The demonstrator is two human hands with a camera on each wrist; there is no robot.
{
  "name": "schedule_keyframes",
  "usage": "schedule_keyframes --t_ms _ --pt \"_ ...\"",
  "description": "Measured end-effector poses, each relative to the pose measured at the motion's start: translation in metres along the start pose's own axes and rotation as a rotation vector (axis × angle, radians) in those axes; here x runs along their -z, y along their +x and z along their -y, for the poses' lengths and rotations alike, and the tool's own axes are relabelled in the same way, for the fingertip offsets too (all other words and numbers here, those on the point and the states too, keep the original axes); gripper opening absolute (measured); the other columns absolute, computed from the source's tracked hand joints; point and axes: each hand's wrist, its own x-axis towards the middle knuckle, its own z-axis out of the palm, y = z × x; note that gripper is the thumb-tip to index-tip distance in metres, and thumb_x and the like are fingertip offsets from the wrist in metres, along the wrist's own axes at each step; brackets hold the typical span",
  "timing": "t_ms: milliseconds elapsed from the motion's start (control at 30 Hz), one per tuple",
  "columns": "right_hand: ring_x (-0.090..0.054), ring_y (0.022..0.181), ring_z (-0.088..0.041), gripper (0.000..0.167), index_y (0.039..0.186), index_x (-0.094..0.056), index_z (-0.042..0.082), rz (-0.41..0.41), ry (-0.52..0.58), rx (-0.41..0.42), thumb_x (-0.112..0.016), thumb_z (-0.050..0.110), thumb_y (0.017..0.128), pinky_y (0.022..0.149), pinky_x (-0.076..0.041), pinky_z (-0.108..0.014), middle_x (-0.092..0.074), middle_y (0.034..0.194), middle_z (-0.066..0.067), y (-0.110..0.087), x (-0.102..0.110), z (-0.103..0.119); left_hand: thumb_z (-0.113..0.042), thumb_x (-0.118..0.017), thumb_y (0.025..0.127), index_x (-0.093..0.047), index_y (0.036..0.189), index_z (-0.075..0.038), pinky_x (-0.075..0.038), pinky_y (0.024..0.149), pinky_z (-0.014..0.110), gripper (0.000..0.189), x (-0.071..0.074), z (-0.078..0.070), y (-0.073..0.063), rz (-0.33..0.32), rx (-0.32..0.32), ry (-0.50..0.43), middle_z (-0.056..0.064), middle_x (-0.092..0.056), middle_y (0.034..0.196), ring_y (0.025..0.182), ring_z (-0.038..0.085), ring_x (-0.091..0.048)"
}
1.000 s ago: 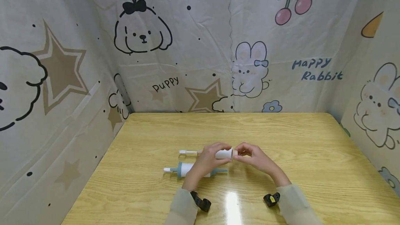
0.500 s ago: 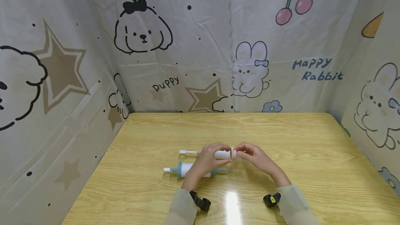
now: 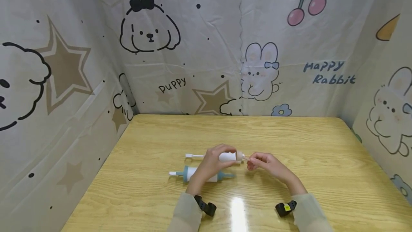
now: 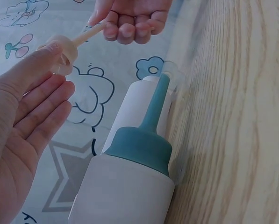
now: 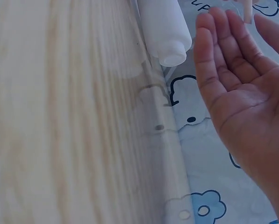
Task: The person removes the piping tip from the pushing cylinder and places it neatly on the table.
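Observation:
My left hand pinches a beige cap between thumb and fingers; a thin stem runs from the cap toward my right hand. The right thumb and index finger pinch the stem's far end, the other fingers loosely bent. In the head view the cap lies in line with a white bottle, partly hidden by the left hand. The bottle's bare white neck shows in the right wrist view. Nearer the person lies a white bottle with a teal cap and spout, partly covered by the left forearm.
A thin white stem with a wider tip sticks out left of the left hand. The teal bottle's left end has a stem with a white tip. Printed cloth walls enclose the wooden table at the back and sides.
The right hand has slid right, off the cap and along its stem, which now shows between the hands. The left hand stays in nearly the same place. The head view has shifted slightly.

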Motion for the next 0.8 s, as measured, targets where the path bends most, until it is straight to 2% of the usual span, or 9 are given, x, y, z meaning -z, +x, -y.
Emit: schedule_keyframes --t_ms 167,400,567,800 --pt "-0.066 0.09 -0.027 0.037 0.107 -0.058 -0.011 -0.008 0.014 0.024 -0.044 0.023 0.106 0.085 -0.057 -0.04 -0.069 0.093 -0.004 0.001 -0.001 0.0 -0.021 -0.077 0.084 -0.069 0.114 -0.008 -0.059 0.087 0.033 0.033 0.002 -0.002 0.0 0.014 0.013 -0.013 0.006 -0.072 0.111 0.101 0.019 -0.069" --pt "-0.064 0.087 -0.029 0.039 0.108 -0.057 -0.015 -0.002 0.01 0.038 -0.045 0.022 0.105 0.081 -0.057 -0.04 -0.068 0.093 -0.011 0.004 -0.005 0.004 -0.021 -0.077 0.085 -0.069 0.115 -0.01 -0.058 0.089 0.026 0.033 0.0 0.0 -0.002 0.059 0.034 -0.028 0.004 -0.072 0.113 0.104 0.017 -0.069" --pt "-0.063 0.083 -0.024 0.037 0.106 -0.057 -0.015 0.032 -0.005 0.056 -0.045 0.02 0.105 0.079 -0.056 -0.038 -0.066 0.089 0.0 0.008 -0.008 0.006 -0.022 -0.075 0.086 -0.069 0.115 -0.012 -0.057 0.091 0.024 0.032 -0.001 0.0 -0.003 0.099 0.055 -0.039 0.003 -0.072 0.113 0.104 0.017 -0.07" --pt "-0.061 0.084 -0.032 0.036 0.105 -0.057 -0.014 0.055 -0.012 0.069 -0.044 0.019 0.106 0.08 -0.056 -0.038 -0.065 0.089 -0.003 0.01 -0.009 0.008 -0.021 -0.074 0.087 -0.071 0.115 -0.01 -0.058 0.09 0.026 0.03 0.002 0.0 -0.003 0.126 0.055 -0.062 0.004 -0.074 0.11 0.103 0.019 -0.071"
